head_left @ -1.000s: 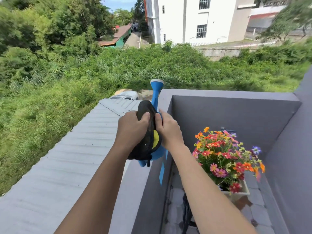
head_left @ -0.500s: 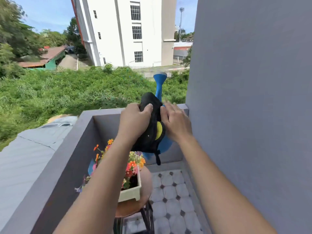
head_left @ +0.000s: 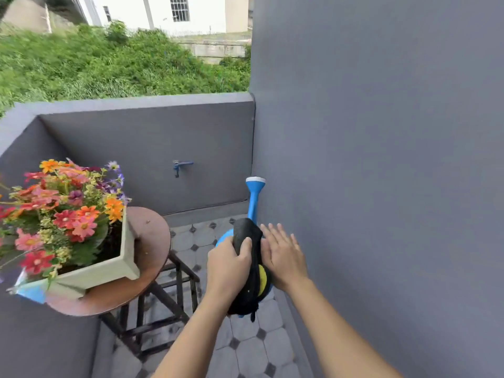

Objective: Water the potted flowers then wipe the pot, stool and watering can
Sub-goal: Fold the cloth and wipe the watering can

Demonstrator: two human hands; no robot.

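Note:
A blue watering can (head_left: 253,203) with a white-tipped spout is held low over the tiled floor, close to the grey wall. A black cloth (head_left: 245,231) lies draped over its body, and a yellow patch shows beneath it. My left hand (head_left: 227,264) grips the cloth against the can. My right hand (head_left: 283,255) presses flat on the can's right side, fingers spread. The colourful flowers (head_left: 62,208) stand in a pale square pot (head_left: 109,271) on a round brown stool (head_left: 151,241) at the left.
A tall grey wall (head_left: 381,186) rises just right of my hands. A grey parapet (head_left: 136,103) closes the balcony ahead and to the left, with a blue tap (head_left: 181,165) on its inner face. The stool's dark legs (head_left: 174,290) stand just left of the can.
My view has swung right and tilted down from the field to the balcony floor. The can, held between both hands, has come down low beside the wall, and my right fingers have spread flat.

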